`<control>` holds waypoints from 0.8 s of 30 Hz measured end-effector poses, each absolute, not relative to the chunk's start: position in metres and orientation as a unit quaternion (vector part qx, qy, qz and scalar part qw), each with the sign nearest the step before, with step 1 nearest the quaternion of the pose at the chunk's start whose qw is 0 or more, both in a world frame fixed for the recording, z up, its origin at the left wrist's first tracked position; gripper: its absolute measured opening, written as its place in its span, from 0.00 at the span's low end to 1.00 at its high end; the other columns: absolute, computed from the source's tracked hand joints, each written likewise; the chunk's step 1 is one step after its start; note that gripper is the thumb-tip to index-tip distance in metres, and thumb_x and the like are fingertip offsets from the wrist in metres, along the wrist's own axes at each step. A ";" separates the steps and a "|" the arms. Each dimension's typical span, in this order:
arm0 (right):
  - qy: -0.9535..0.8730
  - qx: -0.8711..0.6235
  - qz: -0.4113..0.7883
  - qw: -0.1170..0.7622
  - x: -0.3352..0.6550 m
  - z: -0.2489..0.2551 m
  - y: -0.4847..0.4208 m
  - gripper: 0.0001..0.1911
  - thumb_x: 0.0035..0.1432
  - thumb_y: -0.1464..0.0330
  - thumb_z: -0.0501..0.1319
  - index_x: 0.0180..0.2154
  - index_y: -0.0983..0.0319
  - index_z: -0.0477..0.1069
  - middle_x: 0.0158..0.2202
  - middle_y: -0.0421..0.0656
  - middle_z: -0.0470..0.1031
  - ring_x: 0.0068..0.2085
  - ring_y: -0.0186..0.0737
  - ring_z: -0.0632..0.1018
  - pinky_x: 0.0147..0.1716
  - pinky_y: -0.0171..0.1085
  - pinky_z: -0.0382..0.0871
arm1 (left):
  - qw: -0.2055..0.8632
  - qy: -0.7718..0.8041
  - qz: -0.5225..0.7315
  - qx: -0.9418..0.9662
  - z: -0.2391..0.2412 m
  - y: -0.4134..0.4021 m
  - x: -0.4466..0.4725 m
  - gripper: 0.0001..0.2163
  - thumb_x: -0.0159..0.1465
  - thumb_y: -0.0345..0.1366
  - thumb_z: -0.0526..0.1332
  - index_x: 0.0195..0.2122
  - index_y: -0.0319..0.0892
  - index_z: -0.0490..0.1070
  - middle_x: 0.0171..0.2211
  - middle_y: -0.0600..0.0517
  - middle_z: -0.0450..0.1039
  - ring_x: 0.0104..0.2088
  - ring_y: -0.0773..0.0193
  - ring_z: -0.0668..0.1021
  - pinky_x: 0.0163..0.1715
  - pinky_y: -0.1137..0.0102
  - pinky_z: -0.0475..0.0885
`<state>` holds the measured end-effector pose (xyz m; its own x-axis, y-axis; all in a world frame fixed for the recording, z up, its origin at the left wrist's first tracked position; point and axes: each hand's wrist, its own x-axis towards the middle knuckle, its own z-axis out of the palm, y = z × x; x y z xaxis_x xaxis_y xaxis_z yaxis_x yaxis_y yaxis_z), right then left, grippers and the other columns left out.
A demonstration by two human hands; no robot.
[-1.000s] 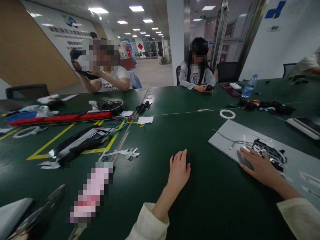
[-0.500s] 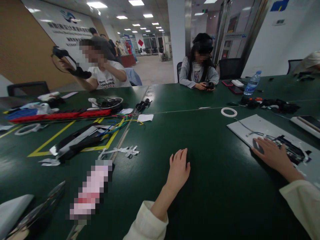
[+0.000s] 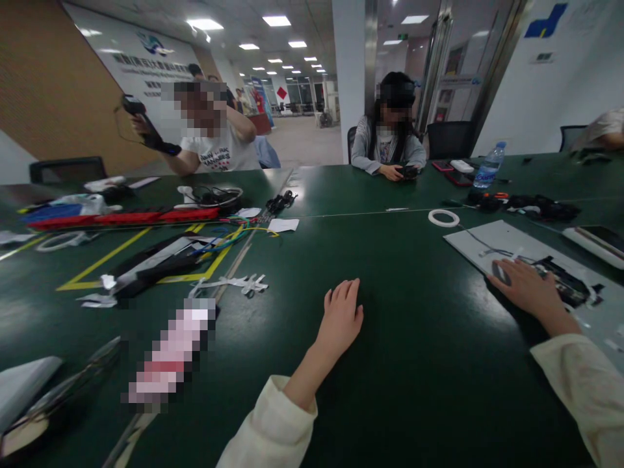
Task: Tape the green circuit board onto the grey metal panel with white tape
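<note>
My left hand [image 3: 341, 318] rests palm down on the dark green table [image 3: 414, 370], its fingers stretched forward and holding nothing. To the right, my right hand [image 3: 529, 289] lies on a flat grey panel [image 3: 475, 244] with its fingers extended. Its fingertips are at a dark oval patch [image 3: 501, 272]; I cannot tell whether that is a separate object or part of the panel. Beside this hand, a black device [image 3: 568, 283] with thin cables sits on the panel, partly hidden by the hand.
A white tape ring [image 3: 443, 218] lies behind the panel. A phone with a blurred screen [image 3: 173, 354], crumpled white strips [image 3: 246, 284], and a black-and-silver bundle [image 3: 158, 263] lie at left. A water bottle [image 3: 489, 168] stands farther back. Two people sit across the table.
The camera view has tilted and shifted slightly. Both hands keep about the same places on the table and panel. The person at far left has lowered a raised black device a little.
</note>
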<state>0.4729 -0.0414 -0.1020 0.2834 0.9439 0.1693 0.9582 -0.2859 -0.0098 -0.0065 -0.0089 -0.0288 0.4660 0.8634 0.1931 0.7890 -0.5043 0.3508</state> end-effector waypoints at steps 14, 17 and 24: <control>-0.592 -0.796 -0.074 0.100 0.483 -0.091 -0.035 0.28 0.59 0.54 0.48 0.54 0.63 0.63 0.55 0.59 0.65 0.57 0.62 0.60 0.50 0.69 0.38 | 0.084 0.469 0.189 0.858 -0.043 -0.006 0.001 0.24 0.65 0.35 0.52 0.63 0.46 0.51 0.60 0.45 0.59 0.61 0.53 0.62 0.60 0.52 0.56; -0.583 -0.802 -0.078 0.107 0.487 -0.092 -0.033 0.25 0.61 0.56 0.46 0.52 0.63 0.65 0.54 0.59 0.66 0.56 0.61 0.61 0.50 0.69 0.38 | 0.087 0.474 0.183 0.857 -0.043 -0.006 0.002 0.23 0.66 0.36 0.52 0.62 0.44 0.52 0.59 0.45 0.60 0.60 0.53 0.63 0.60 0.52 0.56; -0.551 -0.814 -0.104 0.152 0.497 -0.091 -0.035 0.26 0.63 0.61 0.40 0.58 0.63 0.57 0.56 0.57 0.63 0.58 0.55 0.59 0.53 0.66 0.40 | 0.090 0.461 0.160 0.868 -0.041 -0.005 0.002 0.21 0.67 0.37 0.50 0.61 0.44 0.55 0.59 0.46 0.61 0.60 0.56 0.63 0.61 0.52 0.54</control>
<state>0.4965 -0.0354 -0.0908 0.3719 0.8652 0.3364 0.9283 -0.3474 -0.1329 0.0016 -0.0054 -0.0413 0.5243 0.8288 0.1955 0.7711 -0.5595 0.3038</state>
